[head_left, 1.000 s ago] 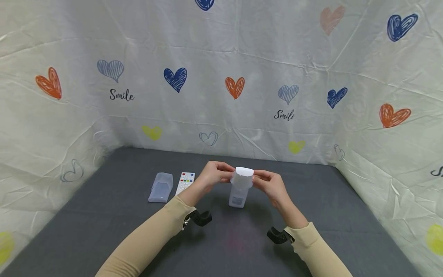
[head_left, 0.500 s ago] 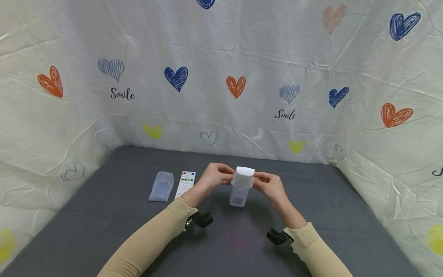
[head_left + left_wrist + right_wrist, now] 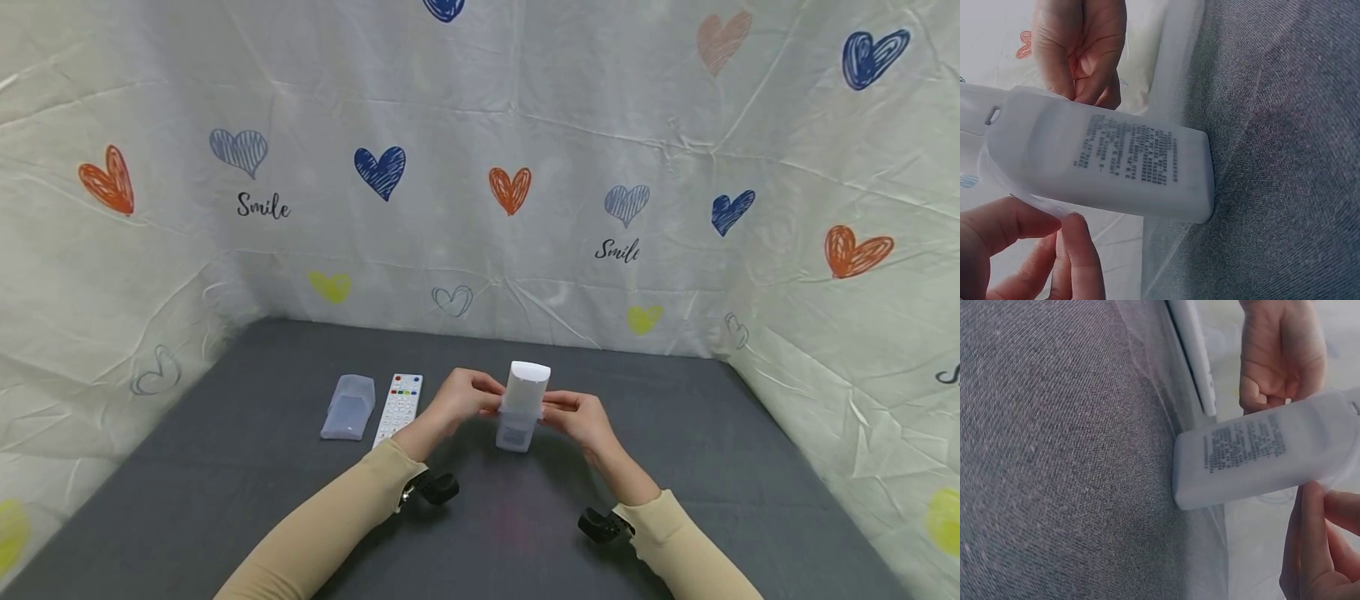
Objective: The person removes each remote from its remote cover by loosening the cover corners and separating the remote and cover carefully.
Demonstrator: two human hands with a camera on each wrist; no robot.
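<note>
A white remote stands upright over the grey table, its lower part inside a translucent cover. My left hand pinches the cover's left edge and my right hand pinches its right edge. The left wrist view shows the remote's printed back, with my left hand's fingers pinching the thin cover rim and my right hand behind. In the right wrist view the covered remote has its lower end close to the cloth, with my right hand's fingers on the rim.
A second white remote with coloured buttons lies on the table to the left. An empty translucent cover lies beside it. Heart-printed cloth walls close off the back and both sides of the table.
Both hands have slid lower along the remote with the cover's rim. More of the remote's bare white top now shows above the cover.
</note>
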